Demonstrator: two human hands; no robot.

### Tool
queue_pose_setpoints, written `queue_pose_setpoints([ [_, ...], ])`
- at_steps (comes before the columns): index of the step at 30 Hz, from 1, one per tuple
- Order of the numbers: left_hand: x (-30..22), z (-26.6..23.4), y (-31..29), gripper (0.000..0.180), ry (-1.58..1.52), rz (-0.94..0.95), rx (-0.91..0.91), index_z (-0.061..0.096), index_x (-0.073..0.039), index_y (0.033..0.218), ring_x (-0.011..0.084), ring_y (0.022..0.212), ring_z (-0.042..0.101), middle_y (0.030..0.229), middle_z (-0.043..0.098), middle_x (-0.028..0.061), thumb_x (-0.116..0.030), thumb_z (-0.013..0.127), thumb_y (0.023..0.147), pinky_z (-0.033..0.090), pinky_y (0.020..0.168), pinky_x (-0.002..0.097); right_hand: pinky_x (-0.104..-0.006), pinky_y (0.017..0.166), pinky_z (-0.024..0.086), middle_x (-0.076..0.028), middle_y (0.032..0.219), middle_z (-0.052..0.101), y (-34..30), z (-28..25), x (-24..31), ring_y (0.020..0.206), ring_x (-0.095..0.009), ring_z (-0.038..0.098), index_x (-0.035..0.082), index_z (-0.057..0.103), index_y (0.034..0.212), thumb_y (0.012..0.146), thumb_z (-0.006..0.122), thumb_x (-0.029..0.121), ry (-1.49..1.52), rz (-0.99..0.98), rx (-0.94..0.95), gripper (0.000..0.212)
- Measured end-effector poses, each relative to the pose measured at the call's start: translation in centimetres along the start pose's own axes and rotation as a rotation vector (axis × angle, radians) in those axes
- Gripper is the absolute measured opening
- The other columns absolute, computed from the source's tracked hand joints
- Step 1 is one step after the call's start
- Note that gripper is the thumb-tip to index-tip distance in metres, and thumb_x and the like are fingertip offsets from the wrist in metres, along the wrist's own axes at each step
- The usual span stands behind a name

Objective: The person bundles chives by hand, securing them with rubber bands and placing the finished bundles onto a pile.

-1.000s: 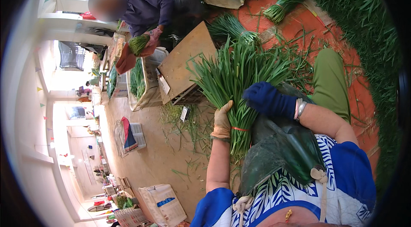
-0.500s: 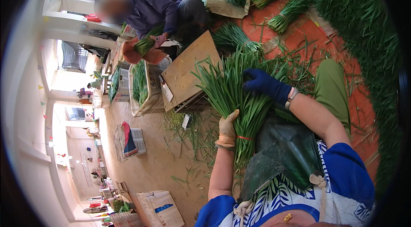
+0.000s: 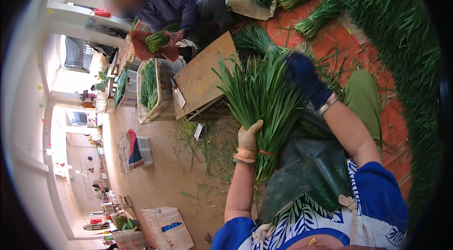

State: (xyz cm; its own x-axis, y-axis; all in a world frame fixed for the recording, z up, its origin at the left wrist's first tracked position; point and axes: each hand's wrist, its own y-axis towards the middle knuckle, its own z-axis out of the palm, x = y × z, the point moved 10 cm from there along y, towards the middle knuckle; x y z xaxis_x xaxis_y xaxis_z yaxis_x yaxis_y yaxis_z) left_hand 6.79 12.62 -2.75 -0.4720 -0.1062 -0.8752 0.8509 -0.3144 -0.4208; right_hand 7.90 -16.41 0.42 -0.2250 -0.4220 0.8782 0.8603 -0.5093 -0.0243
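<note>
Gripping left hand: gloved in beige, fingers closed round the left side of the garlic chive bundle just above its red band, thumb against the leaves
Right hand: gloved in dark blue, fingers curled at the right edge of the leaf tops; cannot tell whether they pinch any leaves
Bundle's place: in front of the person, leaves fanned away from the body, tied stalk ends beside the dark green apron
Wooden board: just beyond the leaf tips, to the left
White crate: left of the board, more greens inside
Co-worker: beyond the board, in a dark top, holding a smaller bunch
Red sheet: on the right, a tied bundle lying on its far part
Heap of long greens: along the right edge
Floor: strewn with leaf scraps near the board
</note>
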Motion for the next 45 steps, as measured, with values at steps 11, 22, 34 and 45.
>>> queue_pose_setpoints([
  [11, -0.1, 1.4, 0.3, 0.037, 0.001, 0.024, -0.036, 0.058, 0.005, 0.115, 0.0246, 0.088, 0.066, 0.105, 0.066, 0.0125, 0.0, 0.068, 0.079, 0.056, 0.08, 0.0351, -0.0368, 0.087, 0.05, -0.014, 0.107, 0.065, -0.3, -12.6, 14.9, 0.101, -0.03, 0.061, 0.008, 0.063, 0.112, 0.081, 0.064, 0.013, -1.699, -0.566, -0.02, 0.031],
  [22, -2.2, 1.9, -2.4, 0.043, 0.308, 0.274, -0.148, 0.059, -0.001, 0.113, 0.0152, 0.09, 0.063, 0.104, 0.068, 0.0057, -0.009, 0.079, 0.075, 0.05, 0.084, 0.0292, -0.0383, 0.057, 0.05, -0.012, 0.067, 0.061, -5.8, 6.5, 1.5, 0.061, -0.025, 0.064, 0.008, 0.061, 0.098, 0.086, 0.062, 0.022, -1.289, -0.622, 0.454, 0.018],
  [34, -2.0, 2.8, -1.9, 0.038, 0.372, 0.263, -0.129, 0.061, -0.001, 0.11, 0.014, 0.088, 0.062, 0.101, 0.068, 0.0049, -0.005, 0.076, 0.076, 0.05, 0.081, 0.0274, -0.0221, 0.047, 0.044, -0.001, 0.07, 0.061, -6.4, 7.4, 1.5, 0.056, -0.009, 0.059, 0.006, 0.062, 0.1, 0.091, 0.057, 0.014, -0.476, -0.101, 0.546, 0.013],
  [45, -4.2, 3.8, -3.6, 0.084, 0.807, 0.321, -0.24, 0.035, -0.004, 0.14, 0.028, 0.091, 0.068, 0.104, 0.069, 0.0154, -0.026, 0.08, 0.072, 0.052, 0.081, 0.0366, -0.0342, 0.055, 0.051, -0.011, 0.073, 0.066, -8.8, 14.0, 10.3, 0.059, -0.024, 0.064, 0.008, 0.065, 0.109, 0.085, 0.065, 0.015, -0.863, -0.724, 0.629, 0.025],
])
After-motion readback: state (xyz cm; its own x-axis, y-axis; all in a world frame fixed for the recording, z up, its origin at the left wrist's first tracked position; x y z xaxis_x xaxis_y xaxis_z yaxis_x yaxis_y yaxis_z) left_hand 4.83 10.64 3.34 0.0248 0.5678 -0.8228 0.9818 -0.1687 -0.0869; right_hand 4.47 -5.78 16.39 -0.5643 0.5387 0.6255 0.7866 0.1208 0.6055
